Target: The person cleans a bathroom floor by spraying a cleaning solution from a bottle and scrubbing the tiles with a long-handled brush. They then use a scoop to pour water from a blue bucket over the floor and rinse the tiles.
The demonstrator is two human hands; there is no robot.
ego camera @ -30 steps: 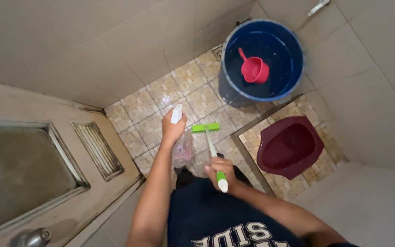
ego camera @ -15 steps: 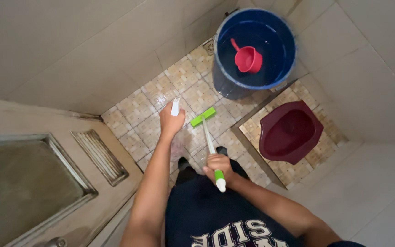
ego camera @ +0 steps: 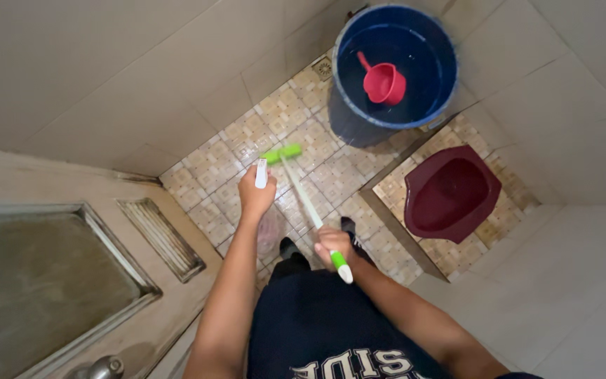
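Since the earlier frame the green brush head (ego camera: 281,152) has been pushed from beside the bucket toward the upper left, and is now set on the patterned floor tiles (ego camera: 331,172) just above the left hand (ego camera: 255,194). The long-handled scrub brush (ego camera: 308,205) is gripped near its green-and-white end by the right hand (ego camera: 332,245), low at centre frame. A spray bottle (ego camera: 262,173) with a white head is clasped in the left hand. The tiles look wet in patches; scrubbing is judged underway, with much floor left. A red dipper (ego camera: 383,82) floats in the blue bucket (ego camera: 443,42), upper right; the maroon squat toilet (ego camera: 450,193) appears untouched.
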